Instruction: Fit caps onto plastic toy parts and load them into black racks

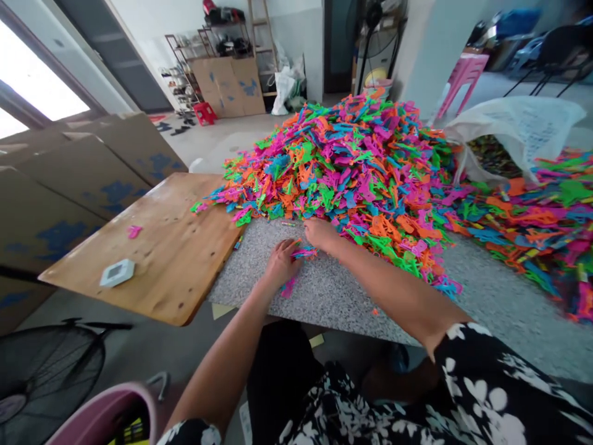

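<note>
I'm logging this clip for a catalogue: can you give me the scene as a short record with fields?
setting: indoor room, speckled grey stone tabletop
main pile: big heap of small plastic pieces in pink, orange, green and blue
left hand: rests on the tabletop, fingers on a few coloured pieces
right hand: at the near edge of the heap, touching pieces
beside: light wooden board with a small white square object and one pink piece
right: white plastic sack
</note>
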The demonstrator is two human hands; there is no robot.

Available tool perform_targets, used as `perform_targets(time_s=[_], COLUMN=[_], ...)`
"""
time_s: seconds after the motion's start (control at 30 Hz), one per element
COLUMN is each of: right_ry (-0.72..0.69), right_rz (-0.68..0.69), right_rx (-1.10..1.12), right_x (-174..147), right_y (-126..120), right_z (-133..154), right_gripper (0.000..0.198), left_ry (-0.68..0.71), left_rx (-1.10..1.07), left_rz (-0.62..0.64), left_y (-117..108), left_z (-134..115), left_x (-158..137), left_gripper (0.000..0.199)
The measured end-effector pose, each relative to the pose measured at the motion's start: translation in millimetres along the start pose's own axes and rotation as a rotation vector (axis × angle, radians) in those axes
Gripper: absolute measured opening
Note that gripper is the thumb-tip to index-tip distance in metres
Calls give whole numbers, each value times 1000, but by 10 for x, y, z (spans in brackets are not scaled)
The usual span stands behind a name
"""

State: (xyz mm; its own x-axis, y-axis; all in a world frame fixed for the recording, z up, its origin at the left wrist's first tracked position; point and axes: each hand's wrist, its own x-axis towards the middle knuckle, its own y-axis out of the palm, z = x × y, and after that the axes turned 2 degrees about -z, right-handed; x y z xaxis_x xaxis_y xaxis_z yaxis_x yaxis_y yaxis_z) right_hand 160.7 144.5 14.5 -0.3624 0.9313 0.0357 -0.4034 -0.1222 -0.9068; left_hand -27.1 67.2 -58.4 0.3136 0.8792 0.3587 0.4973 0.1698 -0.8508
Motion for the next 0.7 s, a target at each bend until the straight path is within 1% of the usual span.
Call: perform_targets(time_s=[0.07,0.1,0.2,0.27,0.33,0.4,0.47,0.5,0.57,0.63,0.7], right_ry=[2,29,181,237,241,250,253,234,146,27,-75], right_rz=[52,47,-61,-119,-109,-75,-50,-41,-22,1,20], right_rx=[-56,-77,-147,-167,-147,-131,-132,-137,-151,-177,-200], right_x=[183,239,326,374,452,557,652,681,682,598,444], right_y=[165,252,500,624,693,707,676,651,591,535,488], right_z=[155,222,366,415,432,426,399,378,323,254,177], right_gripper=[38,39,46,54,65,75,78,76,68,57,47], left_ry=[-41,-52,-66,-100,-150,-198,-234,-247,-266,-276,-284], left_rx=[-4,-12,-49,-61,-62,-62,-60,-59,-67,-84,-105], left_rz=[-47,-65,-93,-108,-117,-122,-124,-129,-143,-159,-169], left_y=[-32,-42,-54,-55,-54,-55,-58,-61,-66,-68,-61], left_z=[10,6,-28,-53,-74,-90,-104,-110,-122,-128,-125], left_x=[-85,-119,-181,-195,-199,-199,-199,-198,-196,-196,-202], left_gripper=[29,27,28,32,36,38,38,37,33,30,27])
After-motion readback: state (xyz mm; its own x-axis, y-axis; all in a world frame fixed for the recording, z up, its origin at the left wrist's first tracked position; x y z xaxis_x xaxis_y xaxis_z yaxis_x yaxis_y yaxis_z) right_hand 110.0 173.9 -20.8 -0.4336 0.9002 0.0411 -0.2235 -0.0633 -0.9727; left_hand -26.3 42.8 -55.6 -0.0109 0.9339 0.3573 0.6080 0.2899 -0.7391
